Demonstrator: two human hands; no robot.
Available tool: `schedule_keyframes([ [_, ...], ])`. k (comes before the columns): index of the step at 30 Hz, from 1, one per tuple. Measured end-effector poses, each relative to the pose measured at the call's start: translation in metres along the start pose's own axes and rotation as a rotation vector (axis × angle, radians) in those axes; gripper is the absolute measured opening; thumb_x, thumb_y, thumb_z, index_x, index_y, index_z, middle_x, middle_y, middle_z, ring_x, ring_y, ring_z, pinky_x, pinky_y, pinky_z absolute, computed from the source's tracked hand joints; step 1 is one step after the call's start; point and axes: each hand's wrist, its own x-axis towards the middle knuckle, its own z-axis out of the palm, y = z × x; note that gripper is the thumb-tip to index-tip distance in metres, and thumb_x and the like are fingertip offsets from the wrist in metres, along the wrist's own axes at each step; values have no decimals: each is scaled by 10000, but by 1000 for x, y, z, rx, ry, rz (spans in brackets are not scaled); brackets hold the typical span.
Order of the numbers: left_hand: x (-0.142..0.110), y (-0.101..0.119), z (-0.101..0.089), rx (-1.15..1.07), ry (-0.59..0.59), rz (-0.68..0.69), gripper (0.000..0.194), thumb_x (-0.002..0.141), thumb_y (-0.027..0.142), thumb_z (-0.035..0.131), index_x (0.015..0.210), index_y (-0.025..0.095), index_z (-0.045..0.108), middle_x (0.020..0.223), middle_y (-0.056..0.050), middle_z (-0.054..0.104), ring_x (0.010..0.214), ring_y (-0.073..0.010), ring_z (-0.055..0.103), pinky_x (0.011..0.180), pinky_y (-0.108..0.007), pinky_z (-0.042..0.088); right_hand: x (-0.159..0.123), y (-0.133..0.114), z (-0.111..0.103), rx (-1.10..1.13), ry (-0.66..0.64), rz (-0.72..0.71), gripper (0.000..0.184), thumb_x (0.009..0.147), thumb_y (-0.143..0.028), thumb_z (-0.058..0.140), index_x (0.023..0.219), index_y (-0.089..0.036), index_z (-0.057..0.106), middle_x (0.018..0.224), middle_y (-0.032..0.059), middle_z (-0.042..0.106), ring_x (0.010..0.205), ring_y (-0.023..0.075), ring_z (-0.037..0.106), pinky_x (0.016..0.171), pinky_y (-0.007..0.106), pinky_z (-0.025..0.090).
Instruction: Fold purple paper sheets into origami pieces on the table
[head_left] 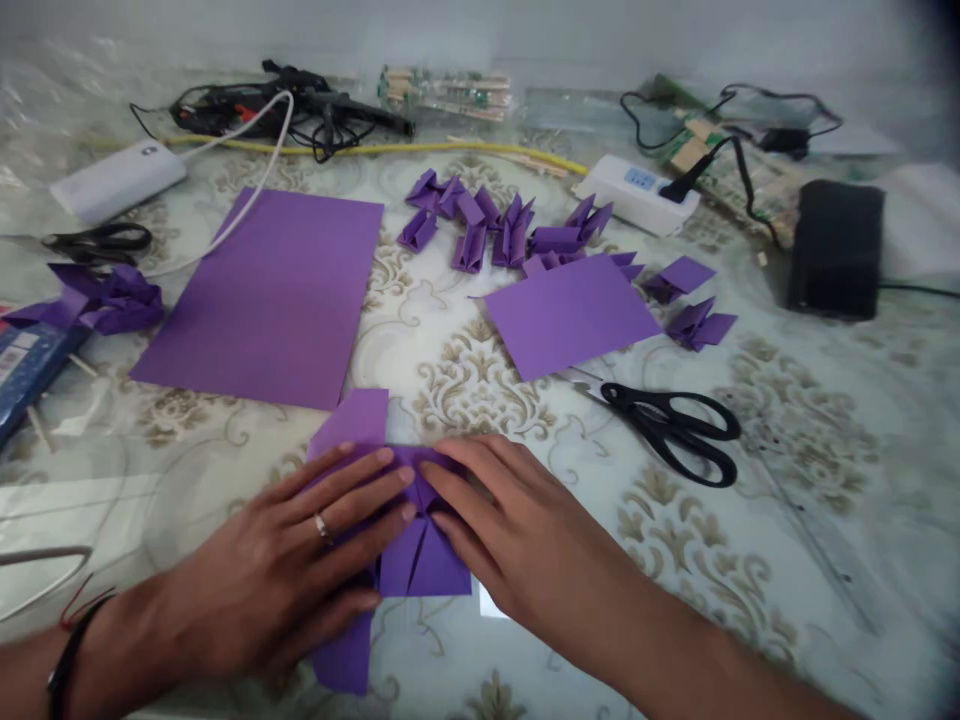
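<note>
A folded purple paper [442, 572] lies on the patterned table in front of me, with crease lines meeting near its middle and a flap sticking out at the top and bottom left. My left hand [292, 545], a ring on one finger, rests flat across its left side with fingers stretched out. From the right, my right hand [510, 520] presses down with extended fingertips near the centre creases. Both palms cover part of the paper, so its full shape is hidden. Black-handled scissors [675, 425] lie to the right, blades partly beneath a purple rectangle of paper [574, 315].
A large purple sheet [277, 300] lies at left. Several folded purple pieces [514, 230] cluster at the back, and crumpled purple paper [124, 300] sits far left. Around them are a power bank [120, 180], a white power strip [637, 195], a black box [836, 250] and a clear ruler [810, 535].
</note>
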Motion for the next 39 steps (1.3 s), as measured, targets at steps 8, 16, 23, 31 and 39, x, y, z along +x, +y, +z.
schedule_keyframes([
  [8, -7, 20, 7, 1, 75, -186, 558, 1076, 192, 558, 1631, 170, 504, 1700, -109, 523, 1630, -311, 401, 1343, -534, 371, -52, -21, 18, -5, -70, -13, 401, 988, -71, 533, 1333, -128, 730, 1245, 174, 783, 1050, 332, 754, 892, 464, 704],
  [16, 15, 20, 9, 112, 61, -150, 586, 997, 86, 506, 1578, 141, 555, 1636, -141, 592, 1557, -346, 506, 1287, -569, 430, -30, -6, -14, 110, 105, 67, 316, 1083, -107, 519, 1342, -161, 691, 1342, 155, 755, 1271, 297, 712, 1099, 480, 628],
  [23, 6, 18, 3, -53, 1, -63, 710, 1069, 325, 546, 1736, 225, 324, 1803, -117, 350, 1664, -345, 339, 1348, -577, 324, 8, 10, 2, 262, 32, 303, 447, 986, -117, 696, 1422, -178, 617, 1306, 147, 681, 1218, 302, 703, 1014, 506, 646],
  [31, 5, 7, 3, -56, 84, -95, 593, 1097, 383, 568, 1655, 212, 462, 1726, -181, 471, 1636, -391, 386, 1306, -631, 395, 23, 1, -1, 291, -127, 450, 229, 874, -83, 817, 1056, -187, 724, 881, 17, 696, 828, 224, 696, 813, 414, 612],
  [39, 21, 10, -25, -274, -86, -176, 292, 1120, 289, 501, 1345, 270, 686, 1592, -98, 624, 1489, -282, 579, 1224, -476, 528, 5, -30, 4, 20, -77, 251, 378, 838, -153, 889, 1165, -147, 701, 1082, 130, 729, 947, 330, 725, 814, 513, 654],
])
